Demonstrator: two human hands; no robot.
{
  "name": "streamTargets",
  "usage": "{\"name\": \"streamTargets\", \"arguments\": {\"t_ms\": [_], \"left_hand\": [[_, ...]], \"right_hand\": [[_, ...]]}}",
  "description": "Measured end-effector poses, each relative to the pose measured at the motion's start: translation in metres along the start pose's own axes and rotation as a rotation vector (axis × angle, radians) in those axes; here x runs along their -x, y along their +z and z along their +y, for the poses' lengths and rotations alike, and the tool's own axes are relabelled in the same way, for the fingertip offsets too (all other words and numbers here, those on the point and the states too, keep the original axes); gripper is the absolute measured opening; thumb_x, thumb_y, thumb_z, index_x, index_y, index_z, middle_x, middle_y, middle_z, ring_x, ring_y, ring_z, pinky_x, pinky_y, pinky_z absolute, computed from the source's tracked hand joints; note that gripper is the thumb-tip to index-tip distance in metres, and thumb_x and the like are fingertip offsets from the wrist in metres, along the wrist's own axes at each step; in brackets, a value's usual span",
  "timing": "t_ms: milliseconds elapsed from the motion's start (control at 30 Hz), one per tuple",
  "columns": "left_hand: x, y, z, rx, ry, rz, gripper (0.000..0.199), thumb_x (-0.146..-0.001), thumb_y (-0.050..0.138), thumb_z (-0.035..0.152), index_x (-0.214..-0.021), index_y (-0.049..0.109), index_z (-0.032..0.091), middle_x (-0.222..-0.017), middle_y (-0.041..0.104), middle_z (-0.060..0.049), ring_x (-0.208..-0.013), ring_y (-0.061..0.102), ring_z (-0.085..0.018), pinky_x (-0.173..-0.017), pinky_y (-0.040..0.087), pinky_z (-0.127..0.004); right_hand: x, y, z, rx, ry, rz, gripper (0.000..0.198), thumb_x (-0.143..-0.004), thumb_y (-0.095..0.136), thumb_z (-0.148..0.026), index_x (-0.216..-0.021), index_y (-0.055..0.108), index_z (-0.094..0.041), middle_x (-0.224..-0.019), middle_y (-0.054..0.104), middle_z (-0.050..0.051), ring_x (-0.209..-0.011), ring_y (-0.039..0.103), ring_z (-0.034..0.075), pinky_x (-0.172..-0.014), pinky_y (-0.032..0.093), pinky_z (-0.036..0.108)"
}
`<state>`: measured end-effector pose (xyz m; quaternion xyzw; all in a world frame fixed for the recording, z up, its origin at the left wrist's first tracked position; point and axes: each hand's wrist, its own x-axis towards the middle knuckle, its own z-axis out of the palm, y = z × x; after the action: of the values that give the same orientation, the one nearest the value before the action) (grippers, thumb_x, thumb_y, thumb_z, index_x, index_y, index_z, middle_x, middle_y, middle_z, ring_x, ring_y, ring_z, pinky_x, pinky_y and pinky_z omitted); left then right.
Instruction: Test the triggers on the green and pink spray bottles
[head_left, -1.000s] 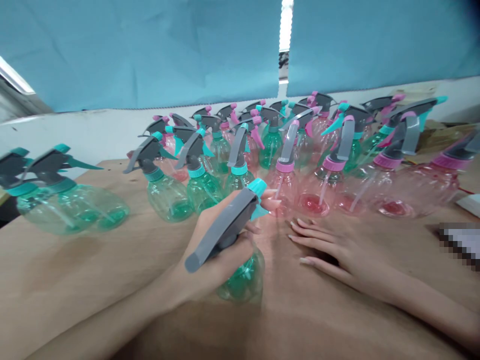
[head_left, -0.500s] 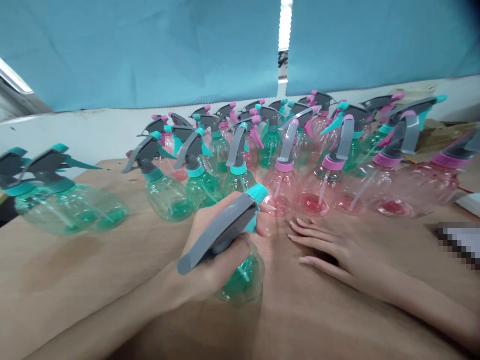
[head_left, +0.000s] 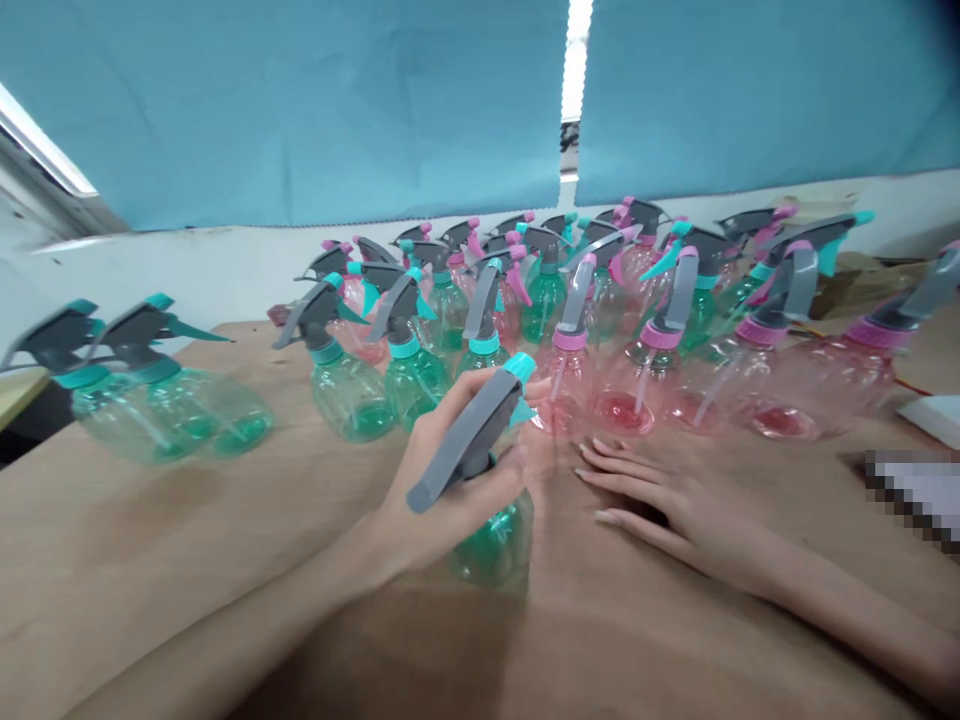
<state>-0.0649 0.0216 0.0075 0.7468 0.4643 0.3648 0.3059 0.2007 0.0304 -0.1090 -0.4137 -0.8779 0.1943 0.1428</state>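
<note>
Left hand [head_left: 450,520] wraps green spray bottle [head_left: 499,545] at crowded wooden table [head_left: 127,560]

A person's left hand, thumb and fingers curled around the bottle just below its gray head [head_left: 465,440], holds the green sprayer at the near centre of the table, turquoise nozzle [head_left: 520,366] pointing toward the far side. Whether the base touches the wood cannot be told. To the right, the right hand [head_left: 697,508] lies palm down, fingers outstretched and slightly apart, holding nothing, its fingertips near a front row of pink spray bottles [head_left: 622,405]. Just beyond the left hand stand three green bottles [head_left: 416,385] with turquoise collars, side by side, left of the pink ones. Two more green bottles [head_left: 214,410], overlapping in the view, stand well to the left. Other sprayers [head_left: 544,300] in both colours crowd the far part of the table, many partly hidden. Beyond them, a blue sheet [head_left: 337,110] spans the scene above a white wall [head_left: 232,275], split by a bright vertical gap [head_left: 576,60].
</note>
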Motion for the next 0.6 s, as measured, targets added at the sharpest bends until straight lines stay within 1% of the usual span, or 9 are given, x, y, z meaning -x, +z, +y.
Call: {"name": "streamTargets", "arguments": {"t_ms": [100, 267, 333, 400, 433, 467, 533, 600], "left_hand": [[0.001, 0.001, 0.003, 0.032, -0.010, -0.018, 0.049, -0.076, 0.060, 0.027, -0.124, 0.052, 0.027, -0.083, 0.068, 0.001, -0.054, 0.058, -0.016, -0.056, 0.049, -0.031], [0.005, 0.000, 0.004, 0.061, -0.003, -0.048, 0.045, -0.080, 0.063, 0.028, -0.121, 0.047, 0.024, -0.102, 0.067, -0.002, -0.052, 0.049, -0.009, -0.055, 0.046, -0.027], [0.007, 0.000, 0.002, 0.084, 0.014, -0.041, 0.046, -0.081, 0.066, 0.029, -0.122, 0.046, 0.025, -0.116, 0.065, -0.004, -0.056, 0.050, -0.009, -0.056, 0.046, -0.026], [0.009, -0.001, 0.000, 0.087, 0.029, -0.035, 0.052, -0.080, 0.069, 0.029, -0.125, 0.044, 0.026, -0.129, 0.060, -0.006, -0.063, 0.055, -0.010, -0.061, 0.048, -0.027], [0.011, -0.001, 0.000, 0.074, 0.032, -0.042, 0.055, -0.080, 0.070, 0.029, -0.128, 0.043, 0.026, -0.132, 0.059, -0.006, -0.068, 0.058, -0.011, -0.064, 0.049, -0.028], [0.012, -0.002, -0.001, 0.053, 0.031, -0.051, 0.057, -0.081, 0.070, 0.030, -0.130, 0.041, 0.026, -0.130, 0.060, -0.005, -0.073, 0.059, -0.013, -0.067, 0.050, -0.029], [0.014, -0.004, -0.002, 0.009, 0.030, -0.080, 0.063, -0.082, 0.070, 0.034, -0.135, 0.037, 0.027, -0.123, 0.062, -0.004, -0.078, 0.060, -0.016, -0.071, 0.051, -0.032], [0.017, -0.005, -0.003, -0.023, 0.037, -0.075, 0.071, -0.081, 0.072, 0.038, -0.139, 0.033, 0.029, -0.123, 0.059, -0.004, -0.087, 0.061, -0.019, -0.078, 0.052, -0.036]], "right_hand": [[-0.001, 0.000, -0.002, 0.031, -0.012, -0.008, 0.049, -0.100, 0.045, -0.049, -0.144, 0.047, -0.029, -0.154, 0.040, 0.003, -0.143, 0.034, 0.028, -0.116, 0.030, 0.055], [-0.003, 0.000, -0.006, 0.038, -0.025, 0.003, 0.049, -0.100, 0.043, -0.049, -0.143, 0.050, -0.025, -0.153, 0.042, 0.006, -0.143, 0.033, 0.029, -0.115, 0.032, 0.055], [-0.004, -0.003, -0.008, 0.019, -0.022, -0.009, 0.049, -0.100, 0.043, -0.049, -0.141, 0.052, -0.025, -0.153, 0.043, 0.007, -0.141, 0.036, 0.030, -0.113, 0.035, 0.055], [-0.005, -0.009, -0.012, 0.004, 0.000, -0.009, 0.049, -0.099, 0.044, -0.050, -0.142, 0.052, -0.027, -0.153, 0.044, 0.008, -0.137, 0.043, 0.031, -0.110, 0.040, 0.053], [-0.006, -0.013, -0.016, -0.001, 0.013, -0.006, 0.050, -0.098, 0.045, -0.051, -0.142, 0.050, -0.028, -0.153, 0.044, 0.008, -0.135, 0.046, 0.031, -0.108, 0.042, 0.053], [-0.006, -0.017, -0.021, -0.007, 0.024, -0.005, 0.052, -0.098, 0.046, -0.052, -0.143, 0.049, -0.028, -0.152, 0.044, 0.008, -0.133, 0.048, 0.031, -0.107, 0.043, 0.052], [-0.007, -0.024, -0.035, -0.024, 0.028, -0.017, 0.056, -0.095, 0.050, -0.054, -0.145, 0.045, -0.028, -0.150, 0.047, 0.009, -0.132, 0.049, 0.031, -0.107, 0.044, 0.051], [-0.009, -0.029, -0.052, -0.060, 0.009, -0.048, 0.059, -0.094, 0.052, -0.054, -0.146, 0.043, -0.027, -0.148, 0.050, 0.010, -0.131, 0.050, 0.031, -0.106, 0.044, 0.050]]}}
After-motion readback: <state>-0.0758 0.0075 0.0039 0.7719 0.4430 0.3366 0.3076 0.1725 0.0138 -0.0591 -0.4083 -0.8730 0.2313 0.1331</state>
